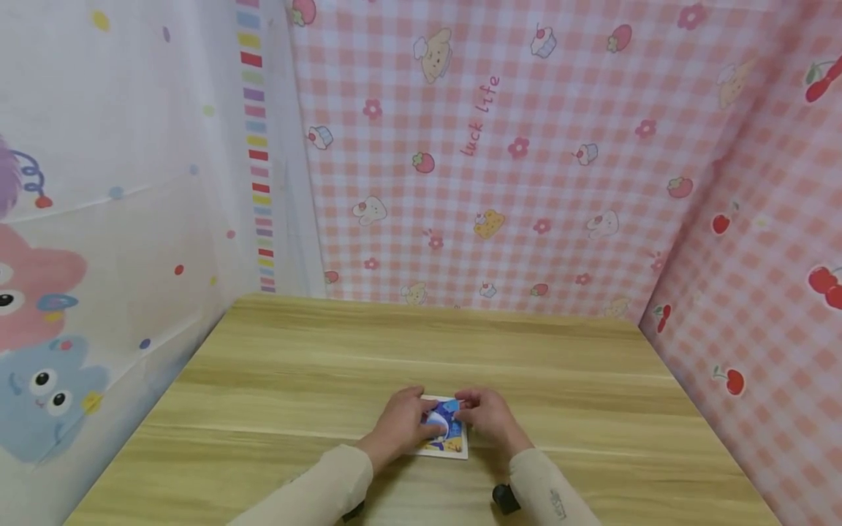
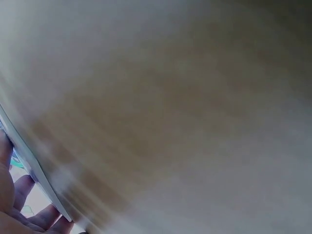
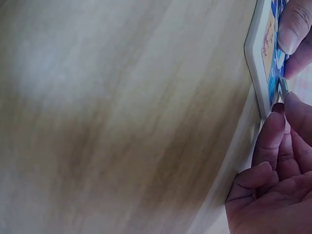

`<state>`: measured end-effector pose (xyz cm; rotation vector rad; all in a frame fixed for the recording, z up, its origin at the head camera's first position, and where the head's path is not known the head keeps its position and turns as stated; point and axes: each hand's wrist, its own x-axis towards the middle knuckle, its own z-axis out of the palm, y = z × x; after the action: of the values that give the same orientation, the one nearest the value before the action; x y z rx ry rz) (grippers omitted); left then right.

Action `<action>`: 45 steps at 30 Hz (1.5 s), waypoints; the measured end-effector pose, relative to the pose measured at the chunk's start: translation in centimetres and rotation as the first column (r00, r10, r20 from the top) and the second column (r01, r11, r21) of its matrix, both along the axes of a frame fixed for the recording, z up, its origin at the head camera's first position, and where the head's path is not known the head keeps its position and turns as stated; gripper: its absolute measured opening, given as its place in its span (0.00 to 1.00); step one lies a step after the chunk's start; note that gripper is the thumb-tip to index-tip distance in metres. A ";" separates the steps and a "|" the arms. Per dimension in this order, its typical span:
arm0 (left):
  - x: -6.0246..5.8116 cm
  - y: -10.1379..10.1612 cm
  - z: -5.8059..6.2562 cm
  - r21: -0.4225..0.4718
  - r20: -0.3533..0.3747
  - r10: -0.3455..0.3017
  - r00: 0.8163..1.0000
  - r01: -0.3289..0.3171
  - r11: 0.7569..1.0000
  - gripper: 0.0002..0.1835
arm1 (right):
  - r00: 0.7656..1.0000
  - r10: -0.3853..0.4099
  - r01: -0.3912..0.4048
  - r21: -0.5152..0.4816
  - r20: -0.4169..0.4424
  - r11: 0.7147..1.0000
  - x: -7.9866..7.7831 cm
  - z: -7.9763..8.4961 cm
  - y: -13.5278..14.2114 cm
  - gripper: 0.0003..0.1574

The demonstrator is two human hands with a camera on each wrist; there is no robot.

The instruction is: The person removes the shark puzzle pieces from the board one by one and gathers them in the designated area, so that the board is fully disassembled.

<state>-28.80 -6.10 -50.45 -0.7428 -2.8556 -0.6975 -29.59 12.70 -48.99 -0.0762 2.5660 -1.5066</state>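
A small, square, white-edged jigsaw puzzle [image 1: 454,446] with a blue sea-creature picture lies on the table between both hands. My left hand [image 1: 400,425] is over its left side; in the right wrist view the left thumb [image 3: 288,36] and a finger press on the picture. In the left wrist view, fingertips [image 2: 24,185] sit right at the puzzle's edge. From the right, my right hand [image 1: 490,416] pinches a small thin blue puzzle piece [image 3: 283,87] between thumb and fingers, at the puzzle's upper right corner. The fingers hide part of the picture.
The wood-grain table [image 1: 296,372] stretches away on all sides of the hands. A pink checked cloth [image 1: 487,183] hangs behind it, with a white cartoon-print cloth [image 1: 158,241] at left. Black wrist devices [image 1: 505,499] sit below the cuffs.
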 end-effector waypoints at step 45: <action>-0.1 0.6 -0.1 0.019 0.076 0.013 0.997 -0.015 1.000 0.30 | 0.983 0.066 -0.046 -0.121 0.173 0.992 0.7 -0.2 20.6 0.33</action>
<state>-28.89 -5.51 -50.51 -0.7079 -2.9140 -0.7670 -28.90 33.31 -49.24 -0.0273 2.3187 -1.5666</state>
